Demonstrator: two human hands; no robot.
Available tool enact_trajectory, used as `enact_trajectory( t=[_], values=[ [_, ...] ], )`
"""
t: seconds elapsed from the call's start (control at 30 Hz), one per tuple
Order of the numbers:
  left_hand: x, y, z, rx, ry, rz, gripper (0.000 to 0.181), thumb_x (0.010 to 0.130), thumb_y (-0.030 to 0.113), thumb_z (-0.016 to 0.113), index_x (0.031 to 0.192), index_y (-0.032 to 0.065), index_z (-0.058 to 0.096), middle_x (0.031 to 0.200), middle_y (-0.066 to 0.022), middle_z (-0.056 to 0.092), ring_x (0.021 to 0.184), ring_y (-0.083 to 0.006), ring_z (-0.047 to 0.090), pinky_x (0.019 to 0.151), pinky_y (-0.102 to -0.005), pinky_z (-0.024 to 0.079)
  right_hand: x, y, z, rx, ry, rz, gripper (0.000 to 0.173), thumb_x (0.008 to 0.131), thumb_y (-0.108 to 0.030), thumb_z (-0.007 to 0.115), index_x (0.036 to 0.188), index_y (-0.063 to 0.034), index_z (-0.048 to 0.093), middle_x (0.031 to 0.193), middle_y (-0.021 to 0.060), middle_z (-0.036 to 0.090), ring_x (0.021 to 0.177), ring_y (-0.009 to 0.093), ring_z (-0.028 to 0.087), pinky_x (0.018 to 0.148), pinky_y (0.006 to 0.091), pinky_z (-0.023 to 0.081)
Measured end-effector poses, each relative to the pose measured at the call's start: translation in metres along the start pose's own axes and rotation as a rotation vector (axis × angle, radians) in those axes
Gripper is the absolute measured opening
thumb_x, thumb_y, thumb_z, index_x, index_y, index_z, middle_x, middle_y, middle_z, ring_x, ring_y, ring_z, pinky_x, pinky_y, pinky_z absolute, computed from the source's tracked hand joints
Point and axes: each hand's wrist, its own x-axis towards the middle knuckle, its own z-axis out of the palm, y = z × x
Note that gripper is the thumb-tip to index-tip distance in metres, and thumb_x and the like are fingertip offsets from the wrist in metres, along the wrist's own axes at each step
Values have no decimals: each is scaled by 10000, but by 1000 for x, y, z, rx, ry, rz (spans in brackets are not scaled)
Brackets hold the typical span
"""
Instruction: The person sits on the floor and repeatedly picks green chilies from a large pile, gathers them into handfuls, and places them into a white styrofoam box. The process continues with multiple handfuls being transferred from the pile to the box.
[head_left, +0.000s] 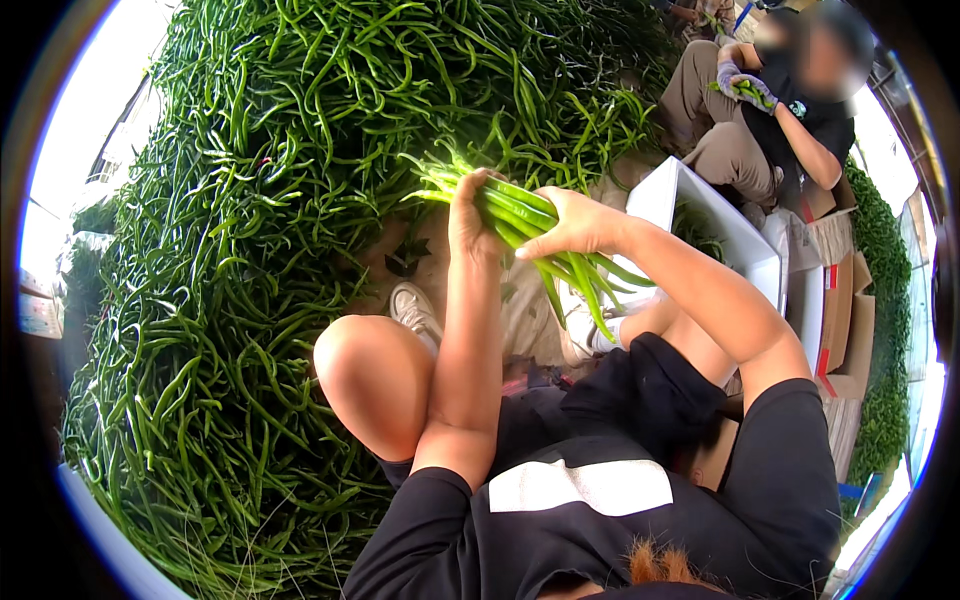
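A bunch of long green chili peppers is held up in front of me, between both hands. My left hand grips it near the stem end, where pale stems fan out to the upper left. Around the lower middle of the bunch my right hand is closed, thumb across the front. Several pepper tips hang below that hand, pointing down and right. A large heap of green chili peppers spreads out beyond and to the left of my hands.
To my right stands a white box with some green peppers inside. Cardboard boxes sit further right. At the upper right a seated person in gloves holds peppers. Another green heap runs along the right edge.
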Motion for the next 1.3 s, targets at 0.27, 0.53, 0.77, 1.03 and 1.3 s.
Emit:
enact_trajectory(
  t=[0.27, 0.53, 0.77, 1.03, 1.3],
  values=[
    [-7, -6, 15, -90, 181, 34, 55, 795, 81, 611, 837, 56, 589, 809, -70, 634, 755, -213, 609, 774, -381, 537, -5, -10, 23, -741, 314, -129, 894, 610, -178, 742, 1372, -64, 289, 1097, 199, 581, 940, 370, 627, 794, 433, 529],
    [-19, -3, 41, -17, -17, 127, 131, 818, 120, 648, 929, 78, 594, 891, -46, 633, 841, -195, 613, 806, -349, 518, 2, -11, 1, -552, 314, -204, 687, 616, -169, 750, 1198, -39, 411, 891, 206, 643, 918, 359, 638, 794, 426, 501],
    [-2, 5, 52, -15, -43, 274, 284, 820, 111, 640, 1078, 79, 525, 919, -21, 595, 913, -192, 581, 902, -415, 473, 11, 6, 1, -463, 438, -415, 856, 586, -200, 785, 1300, -39, 342, 1158, 218, 555, 975, 377, 607, 851, 422, 489],
    [23, -32, 74, 115, -19, 238, 255, 788, 85, 626, 1020, 51, 526, 919, -46, 590, 911, -201, 569, 852, -358, 478, 10, 31, -41, -266, 254, -269, 777, 631, -132, 749, 1295, -78, 346, 1116, 200, 571, 1057, 372, 567, 858, 437, 488],
    [49, -64, 117, 231, -166, 142, 353, 841, 312, 685, 1039, 38, 582, 1014, -105, 617, 986, -254, 575, 898, -402, 473, -3, 50, -99, -163, 385, -352, 692, 634, -122, 752, 1240, -45, 427, 1059, 180, 575, 1012, 314, 588, 879, 377, 478]
  ],
)
